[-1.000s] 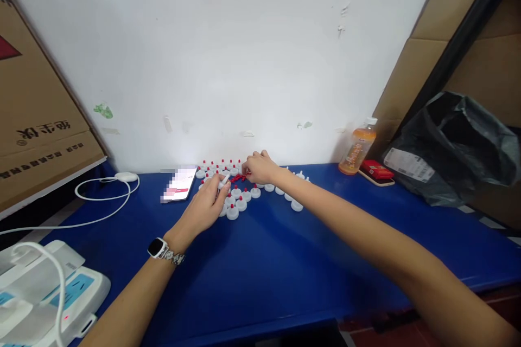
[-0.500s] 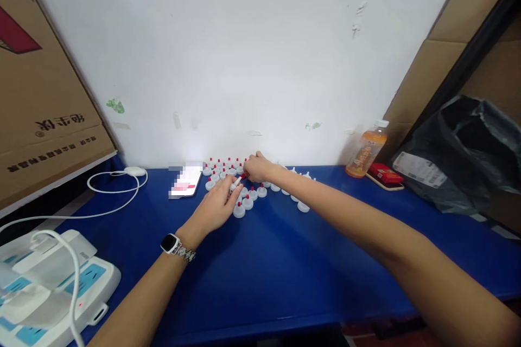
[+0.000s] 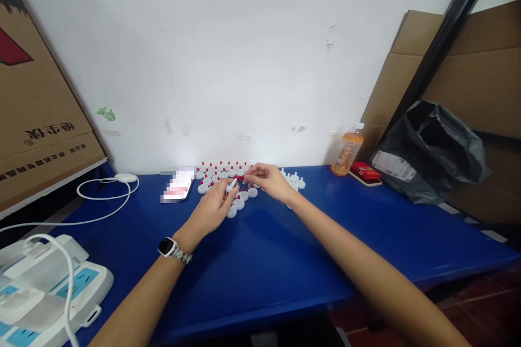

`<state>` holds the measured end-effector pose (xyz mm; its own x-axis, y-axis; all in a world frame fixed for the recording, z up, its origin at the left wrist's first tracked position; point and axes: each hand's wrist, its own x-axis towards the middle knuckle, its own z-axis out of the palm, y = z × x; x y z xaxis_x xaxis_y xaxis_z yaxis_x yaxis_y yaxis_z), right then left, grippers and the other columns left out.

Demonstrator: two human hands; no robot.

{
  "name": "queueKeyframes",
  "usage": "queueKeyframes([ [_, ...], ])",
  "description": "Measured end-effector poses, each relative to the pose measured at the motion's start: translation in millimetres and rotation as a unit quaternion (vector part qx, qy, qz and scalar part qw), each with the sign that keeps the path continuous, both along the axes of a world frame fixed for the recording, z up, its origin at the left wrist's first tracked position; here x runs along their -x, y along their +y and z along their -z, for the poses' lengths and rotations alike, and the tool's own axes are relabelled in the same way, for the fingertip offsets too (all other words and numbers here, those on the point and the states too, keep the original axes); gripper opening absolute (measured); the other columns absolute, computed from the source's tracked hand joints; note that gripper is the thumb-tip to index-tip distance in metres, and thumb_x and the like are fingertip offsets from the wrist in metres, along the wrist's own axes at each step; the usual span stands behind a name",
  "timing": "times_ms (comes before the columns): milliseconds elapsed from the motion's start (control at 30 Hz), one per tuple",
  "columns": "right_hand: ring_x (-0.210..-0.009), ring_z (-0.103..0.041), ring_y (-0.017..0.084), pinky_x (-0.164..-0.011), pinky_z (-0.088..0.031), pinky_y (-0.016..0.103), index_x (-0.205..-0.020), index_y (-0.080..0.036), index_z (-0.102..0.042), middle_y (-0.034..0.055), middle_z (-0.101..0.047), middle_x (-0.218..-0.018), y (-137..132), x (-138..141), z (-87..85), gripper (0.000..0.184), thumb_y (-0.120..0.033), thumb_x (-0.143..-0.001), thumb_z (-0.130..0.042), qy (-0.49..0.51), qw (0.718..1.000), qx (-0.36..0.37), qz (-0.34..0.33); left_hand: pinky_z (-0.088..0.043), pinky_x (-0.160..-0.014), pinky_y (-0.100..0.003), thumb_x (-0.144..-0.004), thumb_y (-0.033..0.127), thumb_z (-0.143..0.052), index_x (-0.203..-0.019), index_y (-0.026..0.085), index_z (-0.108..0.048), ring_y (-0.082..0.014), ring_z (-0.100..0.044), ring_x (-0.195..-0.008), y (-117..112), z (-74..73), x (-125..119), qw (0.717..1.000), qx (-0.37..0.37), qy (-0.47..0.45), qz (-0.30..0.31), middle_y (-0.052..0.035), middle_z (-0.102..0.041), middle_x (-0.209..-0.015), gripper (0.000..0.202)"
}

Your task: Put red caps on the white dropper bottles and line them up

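My left hand is closed around a white nozzle cap with a pointed spout, which tilts up and to the right. At the fingertips of my right hand is a small red tip cap, pinched close to that spout. Whether the red piece touches the spout I cannot tell. Around both hands stand several white nozzle caps with red tips, upright on the table. To the right of my right hand are several white nozzle caps without red tips.
The blue table runs along a white wall. A phone lies left of the caps, with a white cable farther left. A power strip sits front left. An orange drink bottle, red box and grey plastic bag stand right.
The view has turned slightly to the right. My right hand has gone from tightly curled fingers to a looser pinch, its wrist lower. My left hand keeps hold of the white nozzle cap.
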<state>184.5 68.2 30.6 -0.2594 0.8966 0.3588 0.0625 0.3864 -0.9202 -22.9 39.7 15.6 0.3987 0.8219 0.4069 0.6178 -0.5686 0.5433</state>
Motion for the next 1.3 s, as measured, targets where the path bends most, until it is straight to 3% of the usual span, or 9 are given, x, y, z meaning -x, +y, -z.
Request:
queueKeyframes([
  [167, -0.072, -0.069, 0.017, -0.073, -0.052, 0.031, -0.081, -0.018, -0.063, 0.0053, -0.074, -0.079, -20, -2, 20.3, 0.036, -0.047, -0.069, -0.081, 0.103, 0.994, 0.037, 0.024, -0.050, -0.083, -0.039, -0.102, 0.050, -0.034, -0.121, 0.020, -0.052, -0.0226, -0.063, -0.093, -7, 3.8, -9, 0.999, -0.026, 0.012, 0.015, -0.0072, -0.065, -0.102, 0.040],
  [367, -0.063, -0.060, 0.012, -0.067, -0.049, 0.028, -0.080, -0.018, -0.068, 0.0013, -0.070, -0.074, -31, -3, 15.6, 0.036, -0.047, -0.067, -0.083, 0.115, 0.992, 0.042, -0.004, -0.050, -0.094, -0.044, -0.102, 0.047, -0.036, -0.130, 0.018, -0.050, -0.0247, -0.064, -0.103, -15, 5.2, -20, 0.996, -0.081, 0.038, 0.023, -0.0108, -0.066, -0.113, 0.042],
  [567, -0.061, -0.057, 0.011, -0.063, -0.047, 0.026, -0.079, -0.018, -0.072, 0.0007, -0.070, -0.073, -39, -6, 15.1, 0.034, -0.045, -0.064, -0.085, 0.134, 0.989, 0.065, -0.007, -0.050, -0.099, -0.043, -0.103, 0.045, -0.035, -0.139, 0.019, -0.043, -0.0244, -0.061, -0.116, -17, 6.1, -19, 0.995, -0.074, 0.036, 0.054, -0.0130, -0.061, -0.128, 0.045],
  [867, -0.055, -0.053, 0.010, -0.058, -0.042, 0.026, -0.071, -0.016, -0.069, 0.0008, -0.068, -0.065, -40, -7, 17.9, 0.034, -0.046, -0.065, -0.085, 0.113, 0.992, 0.050, 0.003, -0.052, -0.094, -0.041, -0.102, 0.044, -0.038, -0.135, 0.018, -0.044, -0.0250, -0.063, -0.110, -19, 6.8, -18, 0.990, -0.107, 0.065, 0.064, -0.0127, -0.062, -0.122, 0.042],
  [1100, -0.056, -0.054, 0.011, -0.059, -0.043, 0.026, -0.070, -0.017, -0.069, 0.0006, -0.067, -0.065, -41, 3, 21.8, 0.034, -0.046, -0.064, -0.085, 0.142, 0.988, 0.046, 0.030, -0.048, -0.091, -0.044, -0.103, 0.040, -0.037, -0.115, 0.018, -0.054, -0.0250, -0.060, -0.097, -20, 4.7, -19, 0.982, -0.151, 0.104, 0.049, -0.0102, -0.064, -0.108, 0.031],
  [1300, -0.058, -0.054, 0.011, -0.061, -0.044, 0.027, -0.073, -0.017, -0.070, 0.0012, -0.069, -0.067, -44, 5, 18.5, 0.033, -0.047, -0.068, -0.083, 0.170, 0.983, 0.040, 0.062, -0.046, -0.088, -0.044, -0.103, 0.038, -0.036, -0.115, 0.017, -0.052, -0.0248, -0.057, -0.094, -21, 5.6, -20, 0.978, -0.162, 0.124, 0.034, -0.0101, -0.062, -0.106, 0.030],
])
